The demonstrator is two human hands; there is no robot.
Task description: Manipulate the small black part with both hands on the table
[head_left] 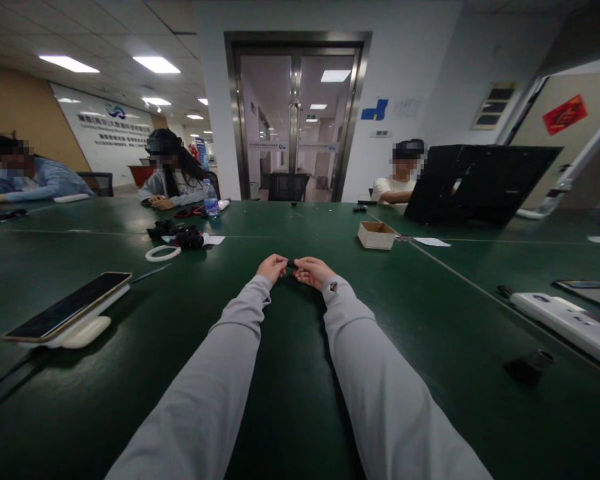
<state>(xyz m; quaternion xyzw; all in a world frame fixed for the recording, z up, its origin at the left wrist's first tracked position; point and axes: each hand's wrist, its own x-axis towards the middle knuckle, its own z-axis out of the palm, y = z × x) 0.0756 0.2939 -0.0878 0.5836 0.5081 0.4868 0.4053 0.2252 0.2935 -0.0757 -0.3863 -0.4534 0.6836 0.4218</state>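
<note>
Over green table [300, 373], both hands pinch a small black piece [292, 265] lying left-right.

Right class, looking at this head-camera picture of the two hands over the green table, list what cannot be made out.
- Small dark object, head view: pinched between left hand and right hand; too small, and fingers cover its ends.
- Dark items beside the white ring: too far to identify.
- Contents of the cardboard box: hidden by its walls.
- White device: cut off by the right edge.
</note>
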